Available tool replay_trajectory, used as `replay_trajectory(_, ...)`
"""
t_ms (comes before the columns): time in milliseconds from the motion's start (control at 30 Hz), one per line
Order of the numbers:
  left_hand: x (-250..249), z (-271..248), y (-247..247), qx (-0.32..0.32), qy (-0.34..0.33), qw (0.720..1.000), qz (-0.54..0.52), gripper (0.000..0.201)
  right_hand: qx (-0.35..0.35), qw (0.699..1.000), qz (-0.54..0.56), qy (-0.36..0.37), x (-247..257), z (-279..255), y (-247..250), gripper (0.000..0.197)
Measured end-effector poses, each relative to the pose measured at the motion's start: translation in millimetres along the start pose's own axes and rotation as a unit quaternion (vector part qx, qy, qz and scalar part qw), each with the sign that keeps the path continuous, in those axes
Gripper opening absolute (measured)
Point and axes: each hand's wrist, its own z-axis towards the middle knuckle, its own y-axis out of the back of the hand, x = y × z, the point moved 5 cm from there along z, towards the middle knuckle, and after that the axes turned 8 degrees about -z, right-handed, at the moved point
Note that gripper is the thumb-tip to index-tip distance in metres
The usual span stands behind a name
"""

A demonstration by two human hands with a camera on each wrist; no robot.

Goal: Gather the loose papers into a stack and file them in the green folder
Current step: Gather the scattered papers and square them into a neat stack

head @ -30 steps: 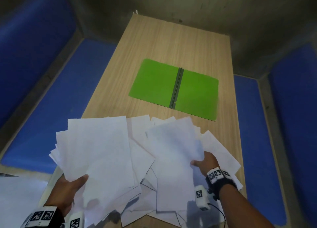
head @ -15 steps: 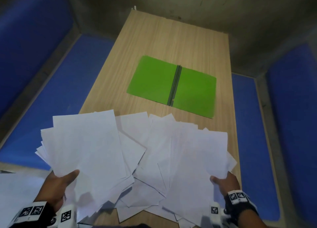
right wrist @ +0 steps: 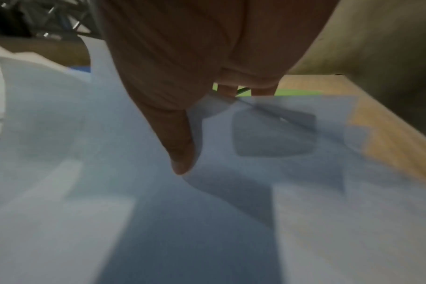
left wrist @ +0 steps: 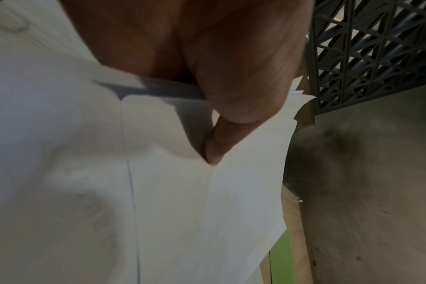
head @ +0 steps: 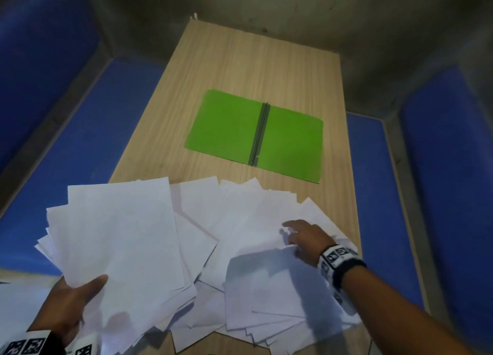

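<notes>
The green folder [head: 226, 125] lies open and flat on the middle of the wooden table [head: 253, 61]. White loose papers [head: 248, 221] are fanned across the table's near end. My left hand [head: 72, 301] grips a bundle of sheets [head: 117, 234] at its near edge, thumb [left wrist: 231, 124] on top, and the bundle is raised off the left side. My right hand [head: 304, 237] hovers low over the right part of the spread with straight fingers. Its thumb [right wrist: 180, 144] touches a sheet [right wrist: 255, 211]. A strip of the folder [right wrist: 297, 92] shows beyond the fingers.
Blue padded benches [head: 66, 154] run along both long sides of the table. Bare wood lies between the papers and the folder and beyond the folder. Some sheets overhang the near table edge. A grey lattice panel [left wrist: 377, 48] stands by the concrete wall.
My right hand has let go of the sheets it held at the near right edge and moved forward over the spread. Those sheets have settled down. The left hand keeps its bundle.
</notes>
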Motion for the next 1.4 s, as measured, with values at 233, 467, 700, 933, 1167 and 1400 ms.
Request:
replay_trajectory(233,41,37,47,-0.045,0.014,0.999,-0.003,0.086,0.025,0.995,-0.093,-0.005,32,38,-11,0.052)
replay_trajectory(467,-5,-13,14,-0.043,0.008,0.997,0.058,0.052,0.036,0.978,-0.194,0.062,43,58,8,0.039)
replay_trajectory(700,-14,-19,13,-0.064,0.009,0.996,0.065,0.056,-0.045,0.974,-0.175,0.136,69,83,54,0.027)
replay_trajectory(933,-14,-16,19,-0.061,0.009,0.996,0.066,0.054,0.012,0.969,-0.215,0.121,87,103,47,0.041)
replay_trajectory(1167,-24,-13,20,-0.054,-0.024,0.998,0.019,0.05,0.056,0.965,-0.23,0.114,70,89,60,0.033)
replay_trajectory(1400,-50,4,6,-0.051,-0.076,0.993,0.077,0.069,-0.04,0.994,0.095,-0.043,-11,20,137,0.027)
